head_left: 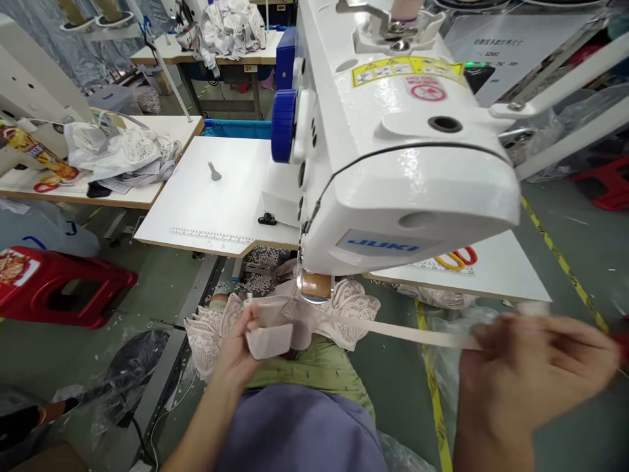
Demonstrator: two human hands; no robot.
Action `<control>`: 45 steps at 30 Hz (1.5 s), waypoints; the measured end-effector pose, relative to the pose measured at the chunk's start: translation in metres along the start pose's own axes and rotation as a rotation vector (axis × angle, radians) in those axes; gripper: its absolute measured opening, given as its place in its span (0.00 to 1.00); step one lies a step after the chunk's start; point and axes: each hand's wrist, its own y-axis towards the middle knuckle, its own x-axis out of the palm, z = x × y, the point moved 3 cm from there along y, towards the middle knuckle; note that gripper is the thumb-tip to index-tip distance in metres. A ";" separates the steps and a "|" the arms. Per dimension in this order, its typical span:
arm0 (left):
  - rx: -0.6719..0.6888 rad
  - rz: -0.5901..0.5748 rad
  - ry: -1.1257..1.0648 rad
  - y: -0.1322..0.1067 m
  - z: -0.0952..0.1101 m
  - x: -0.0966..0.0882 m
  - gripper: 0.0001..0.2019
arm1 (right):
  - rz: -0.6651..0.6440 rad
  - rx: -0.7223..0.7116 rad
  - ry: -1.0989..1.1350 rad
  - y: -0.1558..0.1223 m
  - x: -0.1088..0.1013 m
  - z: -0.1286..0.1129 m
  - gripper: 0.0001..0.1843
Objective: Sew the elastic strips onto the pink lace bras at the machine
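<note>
Strap (407, 334) lay taut, right hand (535, 373) pinching it, left hand (236, 351) pinching the garment (268, 342). Stitching it likely needed even tension.

Table (211, 203) bears sewing machine (393, 164), seemingly scissors (455, 257).

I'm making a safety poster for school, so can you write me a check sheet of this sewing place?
Surface: white table carrying the sewing machine; a small grey tool lies on it.
Job's things: lace piece below the machine's needle end; beige band stretched out to the right.
Clutter: scissors on the table's right part; fabric pile and snack bag on the next table.
Hands: left hand fingers grip the lace piece; right hand, blurred, seems to pinch the beige band.
Cables: dark cable on the floor, lower left.
Surroundings: red stool; yellow floor tape.
</note>
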 end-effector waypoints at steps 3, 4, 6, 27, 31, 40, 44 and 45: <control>-0.035 0.005 0.114 0.001 -0.026 0.007 0.13 | -0.576 0.045 -0.254 -0.039 0.025 0.000 0.05; -0.014 0.002 0.147 0.001 -0.033 0.010 0.14 | -0.765 0.021 -0.281 -0.057 0.036 -0.001 0.06; 0.085 0.002 0.246 0.000 -0.040 0.015 0.15 | -1.008 -0.055 -0.250 -0.090 0.054 -0.005 0.07; 0.496 -0.123 1.048 -0.017 -0.033 0.027 0.18 | -1.063 -0.009 -0.236 -0.114 0.092 -0.005 0.04; 0.543 -0.187 1.143 -0.018 -0.031 0.026 0.15 | -1.192 0.070 -0.196 -0.103 0.094 -0.005 0.06; 0.611 -0.262 1.128 -0.019 -0.031 0.024 0.10 | -1.355 0.061 -0.157 -0.096 0.094 -0.012 0.08; 0.539 -0.297 1.184 -0.018 -0.032 0.029 0.11 | -1.323 0.038 -0.169 -0.099 0.091 -0.008 0.05; 0.516 -0.313 1.193 -0.018 -0.032 0.030 0.12 | -1.305 0.036 -0.177 -0.100 0.091 -0.006 0.05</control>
